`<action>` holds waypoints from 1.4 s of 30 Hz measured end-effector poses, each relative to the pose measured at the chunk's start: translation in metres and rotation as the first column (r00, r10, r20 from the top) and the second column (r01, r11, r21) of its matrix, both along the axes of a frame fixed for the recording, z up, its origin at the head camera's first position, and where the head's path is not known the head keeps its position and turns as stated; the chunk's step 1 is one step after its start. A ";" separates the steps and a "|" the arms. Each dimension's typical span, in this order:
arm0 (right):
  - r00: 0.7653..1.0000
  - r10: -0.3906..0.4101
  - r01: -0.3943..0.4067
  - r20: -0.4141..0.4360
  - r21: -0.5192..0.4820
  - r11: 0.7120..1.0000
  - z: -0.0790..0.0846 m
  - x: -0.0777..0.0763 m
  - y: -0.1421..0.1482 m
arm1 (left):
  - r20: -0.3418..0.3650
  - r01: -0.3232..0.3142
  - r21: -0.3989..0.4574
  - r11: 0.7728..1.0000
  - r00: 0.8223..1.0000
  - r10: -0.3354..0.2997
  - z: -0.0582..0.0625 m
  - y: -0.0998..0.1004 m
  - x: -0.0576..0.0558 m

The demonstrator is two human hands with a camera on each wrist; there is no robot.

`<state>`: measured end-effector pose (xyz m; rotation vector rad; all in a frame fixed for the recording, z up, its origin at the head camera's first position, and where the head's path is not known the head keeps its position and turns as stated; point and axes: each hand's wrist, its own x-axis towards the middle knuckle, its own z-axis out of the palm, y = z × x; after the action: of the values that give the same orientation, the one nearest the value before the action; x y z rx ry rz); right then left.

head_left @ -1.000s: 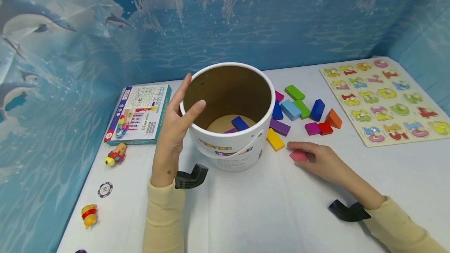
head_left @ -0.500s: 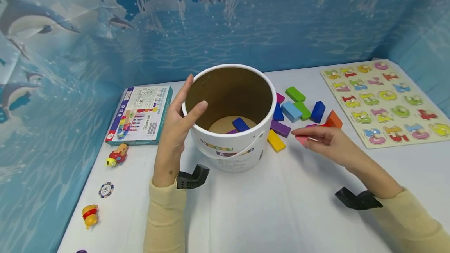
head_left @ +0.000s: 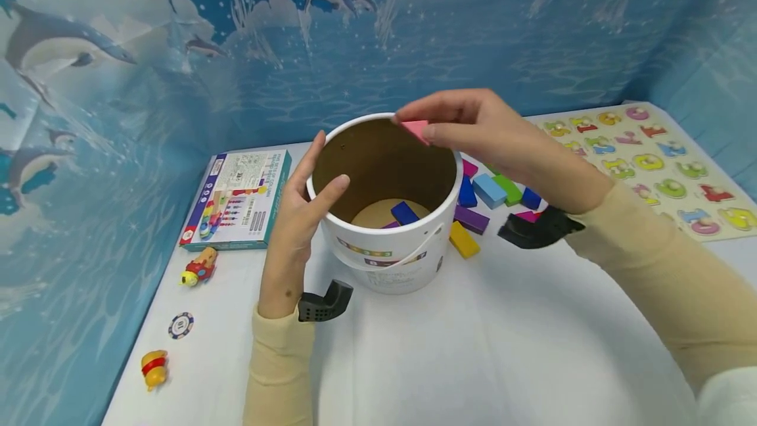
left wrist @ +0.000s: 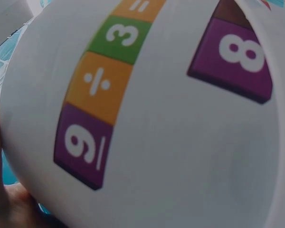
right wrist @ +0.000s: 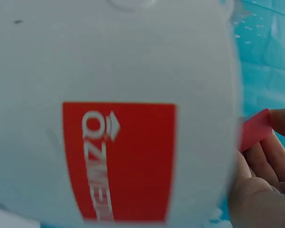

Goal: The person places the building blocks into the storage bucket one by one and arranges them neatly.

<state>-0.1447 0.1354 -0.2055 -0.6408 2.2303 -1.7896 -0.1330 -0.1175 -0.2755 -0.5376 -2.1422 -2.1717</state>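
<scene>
My left hand [head_left: 298, 209] lies against the left side of a white bucket [head_left: 384, 261], its fingers and thumb extended at the rim. A blue block [head_left: 405, 213] and part of a purple one [head_left: 391, 224] show on the bucket's floor. Above the rim's far right, my right hand [head_left: 473, 120] pinches a pink block [head_left: 415, 129] between thumb and fingers. The right wrist view also shows that pink block [right wrist: 256, 129], beside the bucket's wall [right wrist: 204, 71]. Number prints [left wrist: 85, 137] cover the bucket's side in the left wrist view.
Several coloured blocks, among them a yellow one [head_left: 464, 240] and a light blue one [head_left: 489, 190], lie right of the bucket. A number puzzle board [head_left: 668, 169] is at the right. A boxed toy [head_left: 236, 199], small figures [head_left: 155, 369] and a chip [head_left: 181, 325] lie left.
My right hand has lifted the pink block from the table and carried it up and left to above the bucket's rim. The left hand and the bucket have stayed in place.
</scene>
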 end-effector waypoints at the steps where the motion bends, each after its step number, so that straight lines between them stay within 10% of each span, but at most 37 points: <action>1: 0.999 0.038 -0.038 0.027 -0.013 0.999 -0.001 -0.008 -0.007 | 0.000 0.003 0.001 1.000 1.000 -0.003 0.000 0.001 0.000; 10: 0.965 0.223 -0.243 0.138 0.143 0.960 -0.011 -0.046 -0.040 | -0.023 0.028 -0.013 1.000 0.999 -0.029 0.001 0.003 0.000; 18: 0.864 0.434 -0.504 0.257 0.439 0.744 -0.014 -0.048 -0.056 | -0.016 0.011 -0.024 1.000 1.000 -0.012 0.003 0.001 -0.001; 22: 0.838 0.469 -0.545 0.279 0.440 0.713 -0.016 -0.049 -0.055 | -0.019 0.014 -0.022 1.000 1.000 -0.015 0.002 0.002 -0.002; 28: 0.853 0.483 -0.519 0.197 0.407 0.752 -0.018 -0.052 -0.053 | -0.015 0.025 -0.011 1.000 1.000 -0.025 0.003 0.002 -0.003; 35: 0.928 0.374 -0.365 -0.004 0.198 0.910 -0.014 -0.046 -0.044 | -0.012 0.027 -0.006 1.000 1.000 -0.027 0.003 0.000 -0.002; 42: 0.971 -0.040 0.023 -0.234 -0.076 0.997 -0.029 -0.012 0.023 | -0.013 -0.006 -0.032 0.999 1.000 0.006 0.001 -0.001 0.000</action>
<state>-0.1569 0.1584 -0.2343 -0.8801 2.3440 -1.9068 -0.1325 -0.1187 -0.2745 -0.5454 -2.1731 -2.1281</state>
